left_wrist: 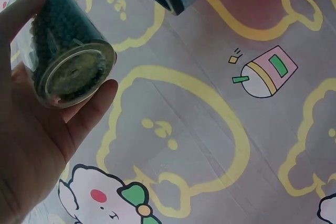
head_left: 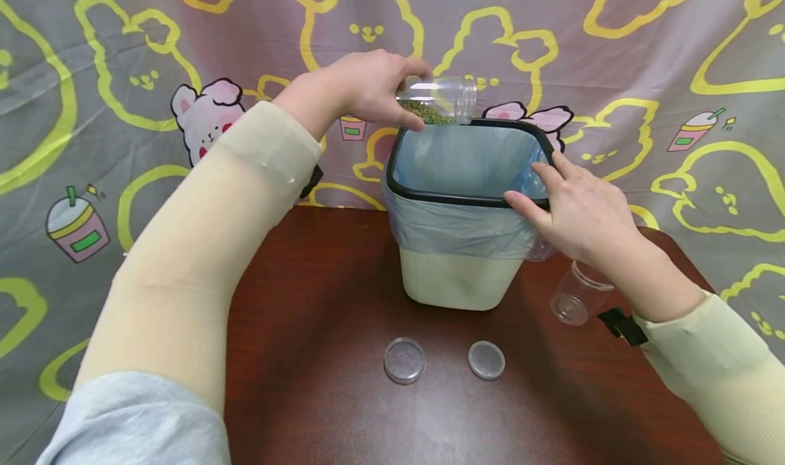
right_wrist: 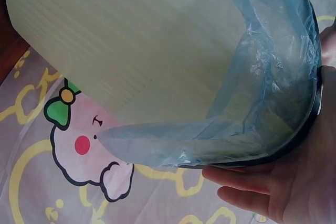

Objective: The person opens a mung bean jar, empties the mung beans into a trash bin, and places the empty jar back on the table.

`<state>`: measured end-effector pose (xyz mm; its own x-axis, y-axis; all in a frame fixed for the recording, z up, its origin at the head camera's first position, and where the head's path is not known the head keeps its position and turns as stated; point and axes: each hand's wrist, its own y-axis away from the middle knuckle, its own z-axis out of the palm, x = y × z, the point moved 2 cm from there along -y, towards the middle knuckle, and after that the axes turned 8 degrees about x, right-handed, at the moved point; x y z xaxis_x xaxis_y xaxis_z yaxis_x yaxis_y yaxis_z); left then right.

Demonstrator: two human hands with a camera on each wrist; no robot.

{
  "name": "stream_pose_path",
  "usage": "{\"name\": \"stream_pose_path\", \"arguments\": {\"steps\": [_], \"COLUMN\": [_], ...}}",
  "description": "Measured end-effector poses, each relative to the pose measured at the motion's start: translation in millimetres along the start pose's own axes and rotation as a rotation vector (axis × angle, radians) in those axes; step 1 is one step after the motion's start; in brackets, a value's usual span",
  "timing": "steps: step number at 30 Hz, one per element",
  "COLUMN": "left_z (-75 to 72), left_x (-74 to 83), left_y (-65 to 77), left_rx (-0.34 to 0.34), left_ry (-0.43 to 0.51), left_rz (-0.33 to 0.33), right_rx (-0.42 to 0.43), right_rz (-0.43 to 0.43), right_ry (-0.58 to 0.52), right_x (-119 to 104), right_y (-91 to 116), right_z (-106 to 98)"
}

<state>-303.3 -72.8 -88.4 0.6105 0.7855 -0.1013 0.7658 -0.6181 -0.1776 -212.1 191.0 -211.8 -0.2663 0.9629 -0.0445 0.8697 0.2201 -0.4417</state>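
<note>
My left hand (head_left: 374, 90) grips a clear jar (head_left: 450, 97) from behind, its base toward the palm. The jar lies nearly on its side, uncapped mouth pointing right, above the back left rim of a cream trash bin (head_left: 456, 281). Small green beans (head_left: 429, 112) sit along its lower side; in the left wrist view the jar's round base (left_wrist: 76, 74) faces the camera. My right hand (head_left: 589, 209) rests on the bin's front right corner, thumb over the front and fingers over the side of the black rim (head_left: 454, 196). A blue bag (head_left: 460, 226) lines the bin and folds outside.
Two round clear lids, a left lid (head_left: 404, 361) and a right lid (head_left: 486, 361), lie on the dark wooden table (head_left: 306, 315) before the bin. Another clear jar (head_left: 576, 298) stands below my right wrist. A patterned cloth (head_left: 245, 15) hangs behind.
</note>
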Motion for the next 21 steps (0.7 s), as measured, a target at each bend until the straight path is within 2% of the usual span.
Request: {"name": "stream_pose_path", "arguments": {"steps": [4, 16, 21], "left_z": [2.0, 4.5, 3.8], "left_x": [0.8, -1.3, 0.3], "left_y": [-0.6, 2.5, 0.9], "left_rx": [-0.008, -0.004, -0.006], "left_ry": [-0.017, -0.018, -0.088], "left_rz": [0.018, 0.003, 0.015], "right_rx": [0.0, -0.007, -0.002], "right_rz": [0.002, 0.003, -0.001], "right_ry": [0.0, 0.003, -0.001], "right_x": [-0.6, -0.8, -0.2], "right_y": [0.1, 0.0, 0.2], "right_z": [-0.5, -0.5, -0.9]}}
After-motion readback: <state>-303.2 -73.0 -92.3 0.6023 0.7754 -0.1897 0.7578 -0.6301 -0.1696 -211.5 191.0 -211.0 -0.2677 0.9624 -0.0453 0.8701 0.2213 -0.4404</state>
